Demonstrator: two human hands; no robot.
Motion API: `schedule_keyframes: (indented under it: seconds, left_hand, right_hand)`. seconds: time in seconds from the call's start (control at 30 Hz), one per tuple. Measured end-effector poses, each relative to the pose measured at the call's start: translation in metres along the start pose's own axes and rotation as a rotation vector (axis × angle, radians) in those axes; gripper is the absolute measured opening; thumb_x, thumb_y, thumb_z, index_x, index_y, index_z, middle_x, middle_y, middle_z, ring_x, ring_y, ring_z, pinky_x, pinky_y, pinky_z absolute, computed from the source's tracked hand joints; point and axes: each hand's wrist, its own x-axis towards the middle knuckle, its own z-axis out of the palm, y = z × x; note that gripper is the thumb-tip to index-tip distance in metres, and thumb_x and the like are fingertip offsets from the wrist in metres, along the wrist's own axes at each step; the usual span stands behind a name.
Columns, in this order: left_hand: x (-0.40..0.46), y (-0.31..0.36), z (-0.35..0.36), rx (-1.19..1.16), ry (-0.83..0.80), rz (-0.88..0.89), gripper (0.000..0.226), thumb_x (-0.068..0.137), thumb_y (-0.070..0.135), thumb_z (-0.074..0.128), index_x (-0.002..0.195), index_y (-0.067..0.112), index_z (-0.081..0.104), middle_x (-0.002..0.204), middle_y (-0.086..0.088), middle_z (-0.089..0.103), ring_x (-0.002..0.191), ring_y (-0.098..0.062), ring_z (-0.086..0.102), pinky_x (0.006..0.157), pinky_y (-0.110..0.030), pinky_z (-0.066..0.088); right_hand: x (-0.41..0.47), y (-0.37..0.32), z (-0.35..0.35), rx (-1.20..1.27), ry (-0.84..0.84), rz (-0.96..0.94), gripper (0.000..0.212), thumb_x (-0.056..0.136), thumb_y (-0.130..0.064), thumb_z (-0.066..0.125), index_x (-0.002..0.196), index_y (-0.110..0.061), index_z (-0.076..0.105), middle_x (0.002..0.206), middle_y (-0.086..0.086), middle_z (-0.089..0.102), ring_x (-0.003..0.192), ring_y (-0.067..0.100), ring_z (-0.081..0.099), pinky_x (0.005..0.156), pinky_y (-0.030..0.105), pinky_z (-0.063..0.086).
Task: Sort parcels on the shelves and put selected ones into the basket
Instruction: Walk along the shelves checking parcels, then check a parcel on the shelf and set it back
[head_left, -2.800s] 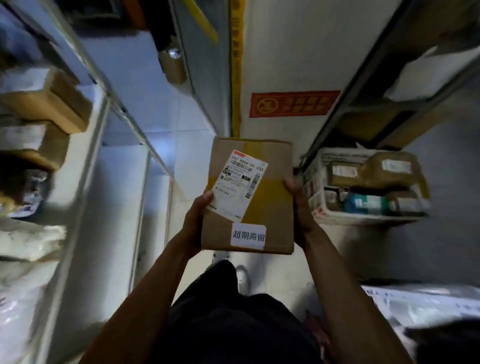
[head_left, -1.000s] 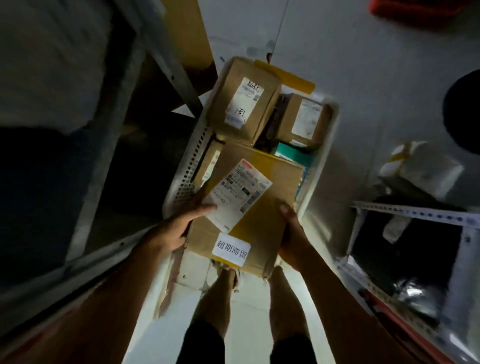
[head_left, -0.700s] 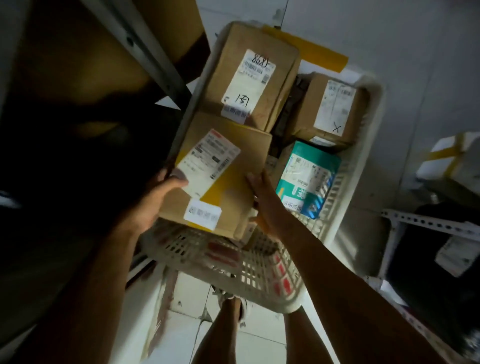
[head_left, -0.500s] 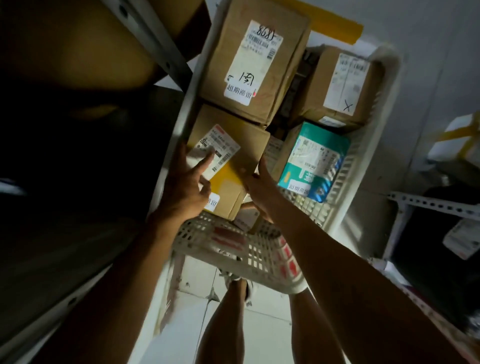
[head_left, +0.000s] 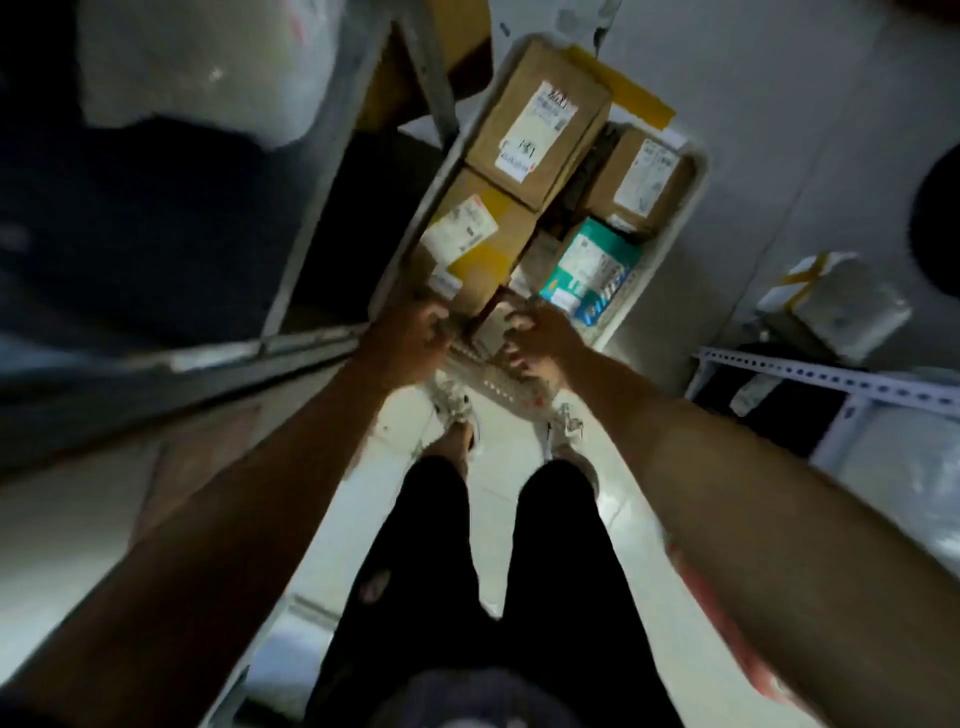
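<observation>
Four parcels show plainly in the white basket (head_left: 675, 228), which stands on the floor at the person's feet, beside the metal shelf (head_left: 306, 218) on the left. Going left to right: the near-left carton (head_left: 475, 244) with a white label and yellow tape, the tall carton (head_left: 540, 119) far behind it, the teal packet (head_left: 592, 270) near right, and a brown box (head_left: 641, 179) at the far right. Something small and pale lies between the hands; blur hides what it is.

Two hands sit at the basket's near rim — the left hand (head_left: 415, 332) with fingers curled, seemingly round the rim, and the right hand (head_left: 540, 340) with fingers bent over the pale thing or the lattice; I cannot tell which it grips.

Judging by looks, the cartons are stiff and hold their shape, safest taken by two opposite edges, as the taped faces may be slick. With this load the basket is likely heavy — its rim is the natural hold.

One pale wrapped bundle (head_left: 831, 306) lies on the floor at the right.
</observation>
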Motion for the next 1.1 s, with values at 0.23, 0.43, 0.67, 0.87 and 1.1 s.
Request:
schedule_keyframes:
  seconds: [0.23,0.43,0.67,0.87,1.1]
  left_hand:
    - [-0.197,0.023,-0.013,-0.276,0.318,-0.177,0.030,0.095,0.025,0.063,0.125,0.020,0.066,0.111,-0.002,0.072,0.106,-0.019,0.067,0.092,-0.032,0.052]
    - [-0.341,0.023,0.036,-0.604,0.653,-0.491,0.026,0.094,0.025,0.059,0.119,0.025,0.067,0.085,0.014,0.066,0.092,-0.017,0.067,0.090,-0.034,0.053]
    - [-0.489,-0.007,0.118,-0.790,0.966,-0.811,0.027,0.092,0.028,0.062,0.118,0.026,0.069,0.095,0.009,0.068,0.101,-0.019,0.065,0.094,-0.040,0.053]
    - [-0.618,-0.017,0.220,-0.925,1.135,-1.080,0.027,0.093,0.032,0.061,0.118,0.027,0.068,0.098,0.010,0.068,0.100,-0.015,0.065,0.094,-0.033,0.052]
    - [-0.740,0.021,0.345,-1.140,1.411,-1.499,0.027,0.092,0.024,0.062,0.117,0.022,0.071,0.101,0.004,0.072,0.099,-0.018,0.067,0.087,-0.027,0.050]
  right_hand:
    - [-0.157,-0.070,-0.008,-0.760,-0.245,-0.297,0.063,0.081,-0.043,0.060,0.139,-0.019,0.055,0.133,0.015,0.062,0.120,0.035,0.060,0.097,0.042,0.051]
    - [-0.237,-0.101,0.047,-1.012,-0.482,-0.579,0.043,0.093,-0.018,0.067,0.135,-0.017,0.057,0.102,0.001,0.065,0.091,0.016,0.063,0.070,0.016,0.048]
    - [-0.340,-0.088,0.194,-1.295,-0.730,-0.812,0.042,0.092,-0.025,0.070,0.133,-0.022,0.060,0.117,0.003,0.064,0.105,0.020,0.062,0.092,0.029,0.049]
    - [-0.440,0.002,0.320,-1.508,-0.970,-0.979,0.041,0.092,-0.028,0.070,0.132,-0.020,0.062,0.105,0.002,0.063,0.089,0.014,0.058,0.078,0.020,0.047]
    - [-0.568,0.132,0.426,-1.649,-1.401,-1.079,0.041,0.094,-0.027,0.066,0.134,-0.022,0.059,0.112,0.002,0.067,0.095,0.018,0.065,0.071,0.023,0.047]
